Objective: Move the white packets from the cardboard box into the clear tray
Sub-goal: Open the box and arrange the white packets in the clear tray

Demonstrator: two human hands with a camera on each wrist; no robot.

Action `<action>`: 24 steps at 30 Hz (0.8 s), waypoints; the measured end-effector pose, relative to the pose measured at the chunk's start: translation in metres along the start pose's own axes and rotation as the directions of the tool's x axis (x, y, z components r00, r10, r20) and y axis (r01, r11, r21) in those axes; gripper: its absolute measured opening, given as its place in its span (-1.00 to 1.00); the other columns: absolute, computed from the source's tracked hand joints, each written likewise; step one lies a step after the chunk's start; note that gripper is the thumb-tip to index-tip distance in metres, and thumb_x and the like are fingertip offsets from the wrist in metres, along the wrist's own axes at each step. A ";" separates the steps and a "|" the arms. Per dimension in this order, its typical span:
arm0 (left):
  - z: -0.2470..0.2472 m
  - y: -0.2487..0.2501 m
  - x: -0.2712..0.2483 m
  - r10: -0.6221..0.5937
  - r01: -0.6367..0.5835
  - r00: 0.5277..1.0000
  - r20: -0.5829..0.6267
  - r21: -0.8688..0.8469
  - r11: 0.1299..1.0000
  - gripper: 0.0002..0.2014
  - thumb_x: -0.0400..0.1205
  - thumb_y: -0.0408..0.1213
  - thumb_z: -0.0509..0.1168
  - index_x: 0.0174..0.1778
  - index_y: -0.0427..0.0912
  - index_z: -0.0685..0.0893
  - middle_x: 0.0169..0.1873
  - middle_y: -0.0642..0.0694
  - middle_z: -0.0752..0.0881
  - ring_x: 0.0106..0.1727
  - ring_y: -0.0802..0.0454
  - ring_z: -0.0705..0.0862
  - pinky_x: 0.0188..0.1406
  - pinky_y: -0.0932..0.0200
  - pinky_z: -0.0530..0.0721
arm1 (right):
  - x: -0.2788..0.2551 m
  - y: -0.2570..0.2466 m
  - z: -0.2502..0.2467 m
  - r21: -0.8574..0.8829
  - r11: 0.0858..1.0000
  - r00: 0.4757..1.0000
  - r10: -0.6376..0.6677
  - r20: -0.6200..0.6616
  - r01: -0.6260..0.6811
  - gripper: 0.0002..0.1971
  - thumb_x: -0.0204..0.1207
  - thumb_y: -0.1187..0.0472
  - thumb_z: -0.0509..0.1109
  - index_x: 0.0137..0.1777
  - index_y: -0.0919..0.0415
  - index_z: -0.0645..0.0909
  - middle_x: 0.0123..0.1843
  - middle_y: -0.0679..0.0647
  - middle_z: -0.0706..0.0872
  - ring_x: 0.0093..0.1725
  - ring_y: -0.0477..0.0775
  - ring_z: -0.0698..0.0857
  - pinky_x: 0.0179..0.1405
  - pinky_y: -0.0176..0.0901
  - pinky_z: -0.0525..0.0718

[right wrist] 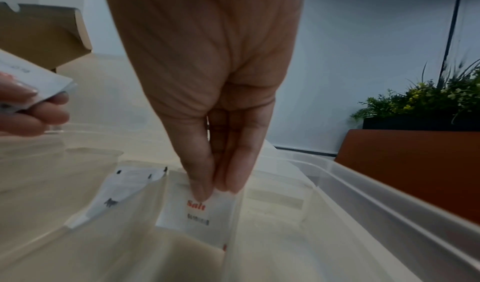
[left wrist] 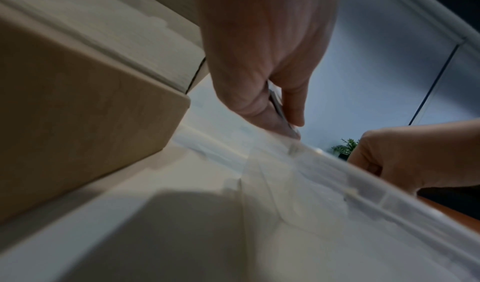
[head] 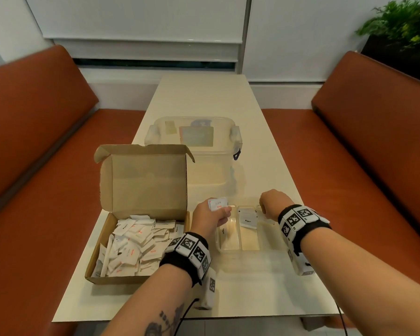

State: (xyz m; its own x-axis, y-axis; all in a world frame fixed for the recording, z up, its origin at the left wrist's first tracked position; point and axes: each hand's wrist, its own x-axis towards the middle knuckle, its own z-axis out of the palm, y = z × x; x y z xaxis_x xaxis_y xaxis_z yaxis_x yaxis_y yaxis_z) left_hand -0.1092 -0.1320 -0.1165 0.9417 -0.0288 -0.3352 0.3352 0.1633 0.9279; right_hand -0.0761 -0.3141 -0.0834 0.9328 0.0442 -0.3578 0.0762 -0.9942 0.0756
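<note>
Standing on a cream counter (head: pixel 264 146) between orange benches (head: pixel 374 151), the clear tray (head: pixel 228 248) receives a salt packet (right wrist: pixel 197 210) pinched by right hand (head: pixel 273 202) fingers; left hand (head: pixel 210 215) grips packets (head: pixel 218 204) beside the cardboard box (head: pixel 141 185).

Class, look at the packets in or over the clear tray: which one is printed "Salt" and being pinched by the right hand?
The Salt packet, upright in the tray's right compartment, pinched by the right hand; its neighbour reads "Pepper".

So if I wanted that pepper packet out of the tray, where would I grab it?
Probably its top edge, from above. The pepper packet leans up against the clear tray's far wall, so that edge is free to pinch.
</note>
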 end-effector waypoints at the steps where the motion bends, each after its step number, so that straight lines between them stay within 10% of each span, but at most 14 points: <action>1: 0.000 0.000 0.000 -0.001 0.001 1.000 0.006 0.004 1.000 -0.81 0.51 -0.53 0.44 -0.07 -0.21 0.63 -0.20 -0.17 0.71 -0.18 -0.01 0.74 -0.09 0.20 0.75 | 0.000 0.000 0.000 -0.001 1.000 1.000 -0.003 -0.001 0.003 -0.73 0.53 0.47 0.18 0.11 0.35 0.67 0.12 0.23 0.73 -0.08 0.15 0.64 0.03 -0.13 0.64; 9: -0.001 0.001 0.002 -0.016 0.016 1.000 0.001 0.028 0.999 -0.72 0.52 -0.52 0.43 0.13 -0.29 0.62 -0.08 -0.26 0.71 -0.08 -0.08 0.73 -0.03 0.17 0.75 | 0.000 -0.001 -0.003 -0.013 1.000 1.000 -0.014 0.005 0.014 -0.72 0.51 0.49 0.19 0.08 0.36 0.68 0.10 0.24 0.74 -0.11 0.14 0.62 0.02 -0.13 0.64; 17: -0.001 0.004 0.001 -0.010 0.007 0.999 0.045 0.067 0.998 -0.78 0.48 -0.50 0.47 -0.11 -0.14 0.63 -0.16 -0.20 0.74 -0.17 -0.03 0.77 -0.13 0.20 0.78 | -0.002 -0.006 -0.008 0.163 0.984 0.988 -0.051 -0.143 0.074 -0.88 0.54 0.32 0.29 -0.04 0.25 0.67 -0.07 0.11 0.72 -0.11 0.10 0.66 -0.17 -0.21 0.55; 24: 0.006 0.009 -0.004 -0.027 0.014 0.987 0.157 0.085 0.996 -0.73 0.38 -0.60 0.50 -0.09 -0.27 0.67 -0.20 -0.24 0.71 -0.26 -0.06 0.73 -0.23 0.15 0.79 | -0.013 -0.031 -0.020 0.708 0.661 0.967 -0.125 -0.222 0.248 -0.86 0.45 0.14 0.51 -0.12 0.22 0.76 -0.29 -0.06 0.73 -0.35 -0.12 0.64 -0.45 -0.37 0.63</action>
State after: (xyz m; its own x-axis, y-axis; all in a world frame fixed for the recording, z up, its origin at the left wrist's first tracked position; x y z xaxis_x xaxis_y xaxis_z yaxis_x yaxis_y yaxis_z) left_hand -0.1100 -0.1368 -0.1062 0.9250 -0.1877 -0.3304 0.3494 0.0784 0.9337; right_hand -0.0832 -0.2815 -0.0625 0.9706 0.1889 -0.1491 0.0320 -0.7155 -0.6979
